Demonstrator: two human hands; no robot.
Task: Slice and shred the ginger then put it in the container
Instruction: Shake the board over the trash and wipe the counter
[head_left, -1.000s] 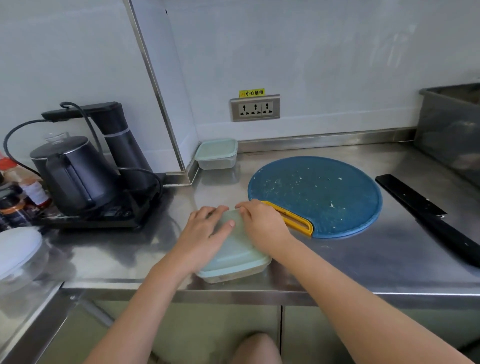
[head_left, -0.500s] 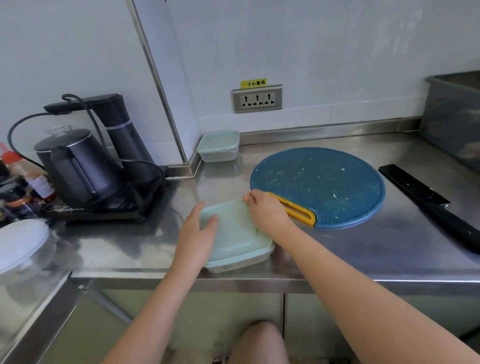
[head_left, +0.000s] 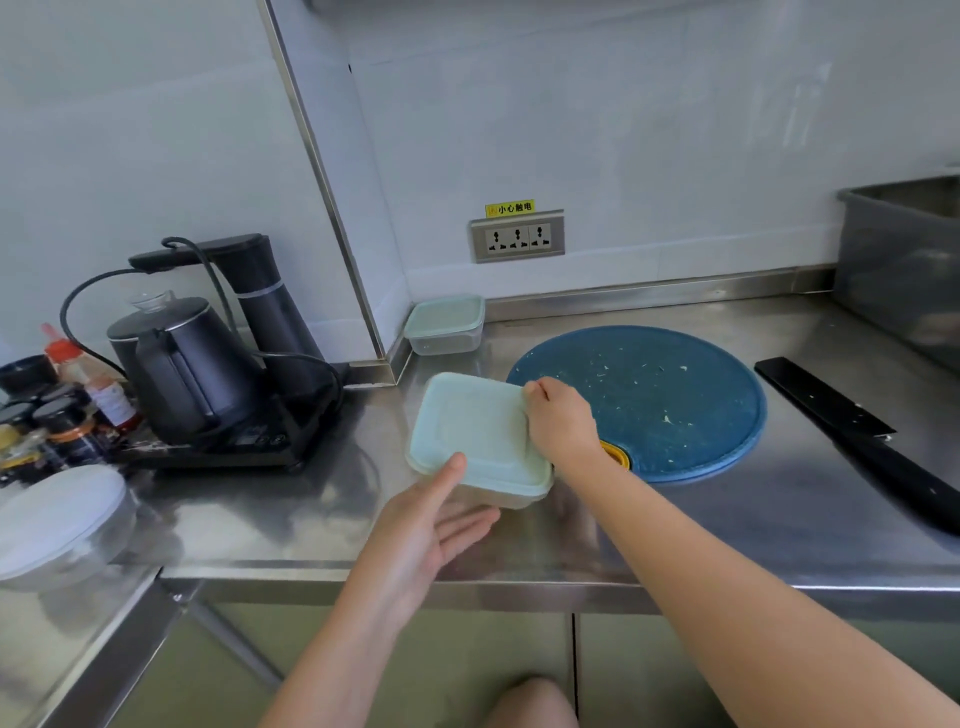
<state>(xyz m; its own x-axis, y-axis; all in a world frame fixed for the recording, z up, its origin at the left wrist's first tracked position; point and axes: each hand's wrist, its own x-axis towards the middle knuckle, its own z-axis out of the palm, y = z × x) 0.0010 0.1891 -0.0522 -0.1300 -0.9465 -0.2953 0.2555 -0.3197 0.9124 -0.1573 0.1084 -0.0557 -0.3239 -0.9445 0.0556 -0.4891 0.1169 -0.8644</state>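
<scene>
A clear container with a pale green lid (head_left: 475, 431) is over the steel counter, just left of the round blue cutting board (head_left: 654, 400). My left hand (head_left: 431, 525) is palm up at its near-left corner, thumb on the lid and fingers reaching under the near side. My right hand (head_left: 563, 421) grips the container's right edge with curled fingers. Only small ginger scraps lie on the board. A black knife (head_left: 857, 426) lies to the board's right. The lid hides what is inside the container.
A second lidded container (head_left: 444, 325) sits at the back by the wall corner. A black kettle on its base (head_left: 187, 364), sauce bottles (head_left: 67, 405) and a white lidded bowl (head_left: 57, 514) crowd the left. A grey bin (head_left: 904, 270) stands at the far right.
The container has moved away from the counter's front edge toward the back. My left hand slid off the lid top to the near-left corner and turned palm up.
</scene>
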